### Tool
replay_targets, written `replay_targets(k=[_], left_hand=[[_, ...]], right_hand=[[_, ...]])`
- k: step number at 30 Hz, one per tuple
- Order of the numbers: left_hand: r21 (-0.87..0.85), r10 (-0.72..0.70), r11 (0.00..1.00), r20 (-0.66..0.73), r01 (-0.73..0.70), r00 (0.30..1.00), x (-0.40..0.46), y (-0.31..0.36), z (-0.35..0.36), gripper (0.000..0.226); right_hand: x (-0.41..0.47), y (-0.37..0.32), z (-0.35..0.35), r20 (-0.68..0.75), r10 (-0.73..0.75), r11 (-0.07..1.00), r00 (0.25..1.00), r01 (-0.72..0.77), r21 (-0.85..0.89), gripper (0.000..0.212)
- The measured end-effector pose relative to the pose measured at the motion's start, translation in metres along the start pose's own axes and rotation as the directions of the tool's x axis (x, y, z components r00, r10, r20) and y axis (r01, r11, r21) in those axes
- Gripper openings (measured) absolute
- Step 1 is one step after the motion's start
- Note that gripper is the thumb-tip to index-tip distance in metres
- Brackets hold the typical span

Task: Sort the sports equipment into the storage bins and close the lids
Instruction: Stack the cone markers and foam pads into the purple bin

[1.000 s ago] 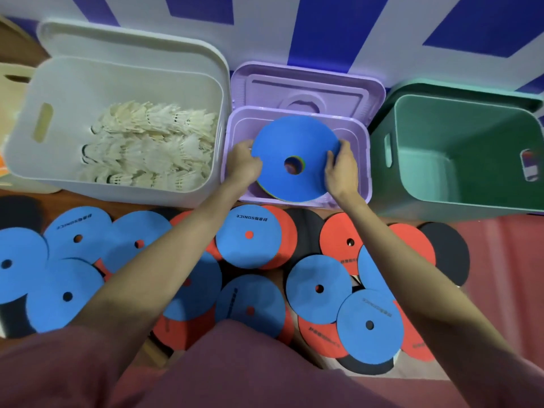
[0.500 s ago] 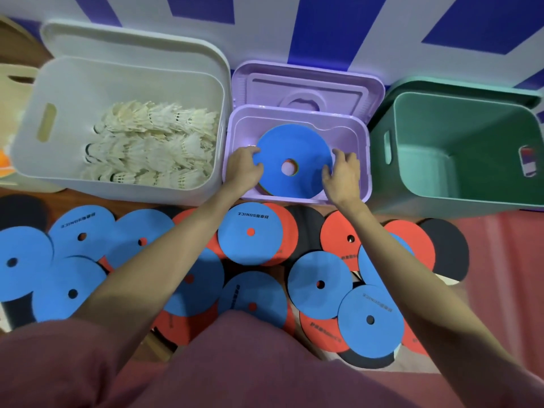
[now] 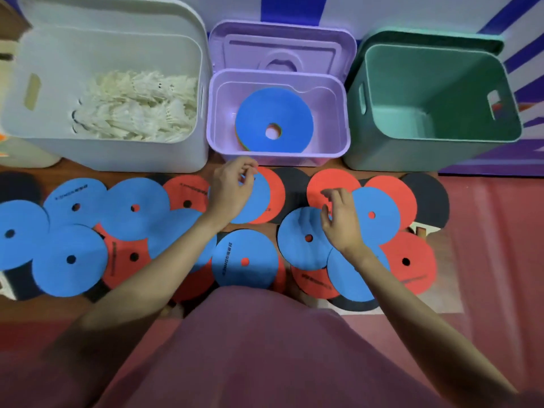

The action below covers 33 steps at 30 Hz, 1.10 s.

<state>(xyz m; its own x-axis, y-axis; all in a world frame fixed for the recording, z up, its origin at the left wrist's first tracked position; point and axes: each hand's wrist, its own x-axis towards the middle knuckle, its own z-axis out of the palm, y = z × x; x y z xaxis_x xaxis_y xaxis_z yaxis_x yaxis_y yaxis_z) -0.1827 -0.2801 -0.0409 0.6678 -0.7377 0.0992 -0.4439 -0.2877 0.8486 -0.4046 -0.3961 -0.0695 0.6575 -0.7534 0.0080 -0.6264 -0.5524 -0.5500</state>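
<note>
Three open-topped plastic bins stand in a row along the striped wall in the head view: a white bin (image 3: 117,154) holding a heap of white feathered shuttlecocks (image 3: 135,108), a small lilac bin (image 3: 343,113) with its lid (image 3: 281,47) propped upright behind it, and an empty green bin (image 3: 441,154). A stack of flat foam discs topped by a blue disc with a centre hole (image 3: 273,119) lies on the lilac bin's floor. Many more blue, red and black discs overlap on the floor in front of the bins. The step in hand appears to be gathering further discs for the lilac bin; no lid is closed yet. The left hand (image 3: 231,191) hangs over a blue disc lying on a red one (image 3: 257,198), thumb and forefinger drawn together near its upper edge; whether they pinch the disc or merely touch it cannot be told. The right hand (image 3: 340,219) hovers with loosely curled fingers above a blue disc with a red-showing hole (image 3: 303,234), holding nothing visibly. The next move likely calls for lifting a thin disc edge off its neighbours, then carrying it over the lilac rim.
</note>
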Motion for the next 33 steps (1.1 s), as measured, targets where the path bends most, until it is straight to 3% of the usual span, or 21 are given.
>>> replay_targets(k=[5, 10, 14, 19, 22, 25, 27, 30, 33], left_hand=[[0.109, -0.153, 0.985, 0.172, 0.136, 0.973, -0.044, -0.018, 0.017, 0.016], [0.177, -0.235, 0.965, 0.267, 0.192, 0.934, -0.077, -0.019, 0.04, 0.017], [0.193, -0.297, 0.949, 0.275, 0.25, 0.914, -0.095, -0.013, 0.055, 0.019], [0.128, -0.369, 0.929, 0.236, 0.347, 0.899, -0.111, -0.01, 0.063, 0.039], [0.017, -0.46, 0.885, 0.194, 0.466, 0.867, -0.118, -0.007, 0.064, 0.063], [-0.185, -0.555, 0.789, 0.191, 0.585, 0.809, -0.118, 0.008, 0.064, 0.072], [-0.343, -0.571, 0.696, 0.267, 0.631, 0.776, -0.117, 0.02, 0.061, 0.06], [-0.488, -0.513, 0.586, 0.394, 0.647, 0.762, -0.118, 0.036, 0.061, 0.041], [-0.587, -0.46, 0.479, 0.466, 0.653, 0.756, -0.122, 0.049, 0.072, 0.029]], right_hand=[[-0.032, 0.029, 0.01, 0.19, 0.244, 0.954, 0.951, -0.2, -0.224, 0.044], [-0.033, 0.037, 0.017, 0.194, 0.302, 0.931, 0.933, -0.246, -0.268, 0.045], [-0.022, 0.043, 0.016, 0.191, 0.318, 0.948, 0.929, -0.311, -0.065, 0.032], [-0.024, 0.046, -0.001, 0.211, 0.028, 0.98, 0.977, -0.069, 0.187, 0.008], [-0.03, 0.037, -0.014, 0.07, -0.051, 0.942, 0.996, 0.025, 0.335, 0.006], [-0.029, 0.031, -0.022, -0.076, 0.006, 0.882, 0.997, 0.03, 0.47, 0.005], [-0.028, 0.029, -0.027, -0.098, 0.075, 0.826, 0.992, -0.007, 0.563, 0.009], [-0.037, 0.029, -0.03, -0.014, 0.172, 0.703, 0.985, -0.112, 0.702, 0.018], [-0.054, 0.034, -0.026, 0.063, 0.232, 0.636, 0.971, -0.2, 0.745, 0.014]])
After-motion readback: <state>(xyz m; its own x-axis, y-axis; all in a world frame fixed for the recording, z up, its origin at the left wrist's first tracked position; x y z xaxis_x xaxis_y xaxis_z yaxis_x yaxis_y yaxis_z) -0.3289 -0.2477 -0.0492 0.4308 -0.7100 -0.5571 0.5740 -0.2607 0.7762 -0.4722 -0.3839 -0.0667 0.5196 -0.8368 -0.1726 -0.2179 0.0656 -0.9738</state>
